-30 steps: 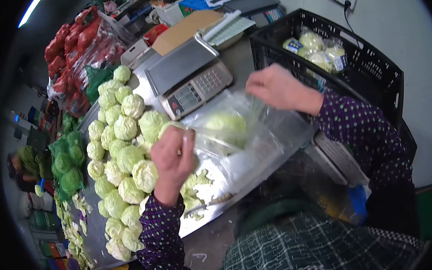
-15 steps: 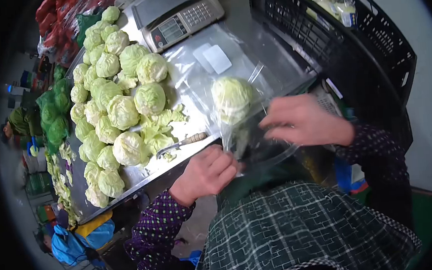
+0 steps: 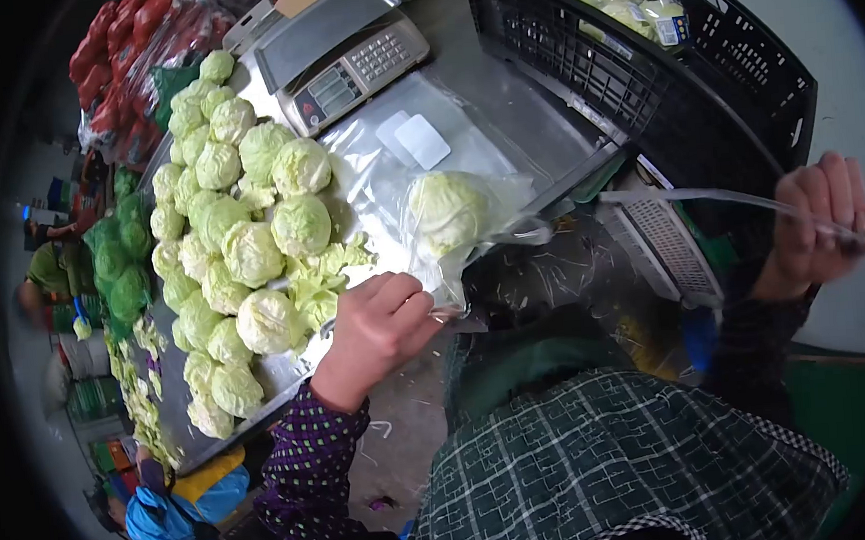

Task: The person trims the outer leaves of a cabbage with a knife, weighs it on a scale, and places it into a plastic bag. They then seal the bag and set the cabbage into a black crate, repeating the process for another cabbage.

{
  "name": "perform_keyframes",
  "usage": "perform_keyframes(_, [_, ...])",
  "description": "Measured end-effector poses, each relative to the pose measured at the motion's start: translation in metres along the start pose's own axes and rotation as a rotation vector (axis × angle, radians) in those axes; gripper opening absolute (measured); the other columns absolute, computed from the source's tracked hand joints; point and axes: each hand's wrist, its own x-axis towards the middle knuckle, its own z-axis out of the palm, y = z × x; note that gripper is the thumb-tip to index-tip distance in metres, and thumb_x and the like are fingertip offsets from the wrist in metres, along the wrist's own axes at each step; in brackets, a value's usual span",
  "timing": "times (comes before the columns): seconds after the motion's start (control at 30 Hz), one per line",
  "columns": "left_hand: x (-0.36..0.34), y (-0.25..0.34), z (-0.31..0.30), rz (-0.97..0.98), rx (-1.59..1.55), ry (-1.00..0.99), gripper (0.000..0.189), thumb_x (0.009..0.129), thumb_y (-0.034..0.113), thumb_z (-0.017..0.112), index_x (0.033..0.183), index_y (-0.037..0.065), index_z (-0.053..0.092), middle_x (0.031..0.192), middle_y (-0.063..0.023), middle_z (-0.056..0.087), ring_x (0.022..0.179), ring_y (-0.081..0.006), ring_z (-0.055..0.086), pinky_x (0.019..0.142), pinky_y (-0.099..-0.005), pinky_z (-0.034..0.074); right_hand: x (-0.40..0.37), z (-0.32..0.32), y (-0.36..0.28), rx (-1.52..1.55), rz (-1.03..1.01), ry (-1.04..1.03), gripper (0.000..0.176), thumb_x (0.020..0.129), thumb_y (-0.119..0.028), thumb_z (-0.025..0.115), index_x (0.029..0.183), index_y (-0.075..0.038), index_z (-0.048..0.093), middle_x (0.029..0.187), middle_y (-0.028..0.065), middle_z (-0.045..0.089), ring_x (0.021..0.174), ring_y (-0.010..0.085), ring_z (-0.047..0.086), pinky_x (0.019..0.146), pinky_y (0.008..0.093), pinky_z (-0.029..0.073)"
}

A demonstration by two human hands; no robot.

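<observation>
The bagging is at its closing step. The left hand is clenched on the gathered neck of a clear bag at the near edge of the table, with one cabbage inside the bag on the table. The right hand is fisted, well off to the side, around a taut clear strip; whether this is tape or plastic cannot be told. Judging from this, the next move calls for bringing strip and neck together while the neck is kept twisted.

The scale keypad, the white patches and the labels on bagged heads in the black crate are unreadable.
</observation>
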Motion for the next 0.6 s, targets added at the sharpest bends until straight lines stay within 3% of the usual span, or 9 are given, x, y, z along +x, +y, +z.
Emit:
perform_keyframes(0.07, [0.003,-0.007,-0.009,0.005,0.006,-0.03,0.025,0.064,0.012,0.078,0.071,0.007,0.055,0.073,-0.0043,0.054,0.061,-0.0198,0.059,0.048,-0.0323,0.046,0.027,-0.031,0.016,0.763,0.059,-0.137,0.016,0.09,-0.018,0.054,0.083,-0.004,0.056,0.085,0.0035,0.056,0.063,0.0117,0.051,0.058,0.0255,0.046])
perform_keyframes(0.1, [0.003,-0.01,-0.014,-0.006,-0.034,-0.067,0.025,0.065,0.013,0.08,0.075,0.007,0.058,0.076,-0.0044,0.057,0.063,-0.0199,0.061,0.049,-0.0314,0.047,0.018,0.008,0.031,0.352,0.234,-0.627,0.01,0.073,-0.015,0.064,0.068,-0.006,0.066,0.078,0.0058,0.067,0.064,0.0193,0.063,0.059,0.0343,0.049])
perform_keyframes(0.13, [0.001,-0.013,-0.014,-0.006,-0.063,-0.076,0.026,0.064,0.015,0.081,0.077,0.008,0.06,0.081,-0.0049,0.06,0.065,-0.0201,0.062,0.05,-0.0308,0.048,-0.051,0.088,0.146,-0.165,-0.115,-1.01,0.01,0.074,-0.015,0.064,0.075,-0.007,0.069,0.076,0.0105,0.068,0.066,0.0246,0.064,0.06,0.0358,0.049])
perform_keyframes(0.17, [0.001,-0.012,-0.015,-0.007,-0.067,-0.063,0.028,0.063,0.017,0.082,0.08,0.008,0.062,0.085,-0.0055,0.062,0.066,-0.02,0.063,0.051,-0.0303,0.049,-0.12,0.101,0.181,-0.632,-0.534,-0.517,0.013,0.078,-0.017,0.065,0.079,-0.005,0.068,0.072,0.0162,0.065,0.066,0.0283,0.064,0.061,0.0397,0.049])
perform_keyframes(0.23, [0.002,-0.018,-0.019,-0.027,-0.058,-0.001,0.041,0.059,0.026,0.087,0.09,0.008,0.066,0.098,-0.0086,0.065,0.071,-0.0202,0.064,0.056,-0.0295,0.052,-0.075,0.132,0.143,0.158,-0.008,-1.062,0.014,0.078,-0.018,0.066,0.08,-0.004,0.067,0.074,0.019,0.064,0.07,0.0324,0.065,0.064,0.0424,0.049])
perform_keyframes(0.3, [-0.001,-0.019,-0.027,-0.089,-0.014,-0.017,0.061,0.055,0.035,0.089,0.102,0.006,0.064,0.109,-0.0171,0.062,0.082,-0.0262,0.065,0.065,-0.0331,0.054,-0.042,0.139,0.082,0.213,0.214,-0.627,0.016,0.078,-0.019,0.067,0.079,-0.003,0.065,0.078,0.0194,0.065,0.073,0.0341,0.065,0.065,0.0423,0.049])
perform_keyframes(0.37, [0.002,-0.034,-0.03,-0.101,-0.012,0.015,0.079,0.055,0.039,0.09,0.117,0.004,0.056,0.121,-0.0224,0.056,0.099,-0.0311,0.062,0.079,-0.0386,0.054,-0.011,0.164,0.07,0.341,0.023,-0.266,0.017,0.077,-0.015,0.07,0.077,0.0,0.064,0.07,0.0178,0.064,0.068,0.0337,0.064,0.06,0.0409,0.049])
perform_keyframes(0.5, [0.001,-0.065,-0.016,-0.369,-0.133,-0.078,0.103,0.055,0.035,0.092,0.136,0.002,0.038,0.134,-0.0228,0.047,0.118,-0.0338,0.054,0.096,-0.0432,0.047,0.065,0.164,0.024,0.612,0.331,-0.454,0.019,0.082,-0.014,0.073,0.089,0.002,0.064,0.073,0.0086,0.067,0.067,0.0113,0.063,0.061,0.0312,0.049])
perform_keyframes(0.6, [0.016,-0.08,0.011,-0.541,-0.31,-0.131,0.111,0.052,0.033,0.092,0.141,0.0,0.033,0.137,-0.021,0.046,0.121,-0.0354,0.051,0.1,-0.0429,0.043,0.103,0.185,-0.006,0.925,0.152,-0.266,0.027,0.083,-0.011,0.072,0.105,0.002,0.063,0.083,0.0032,0.067,0.071,0.007,0.059,0.063,0.0275,0.049])
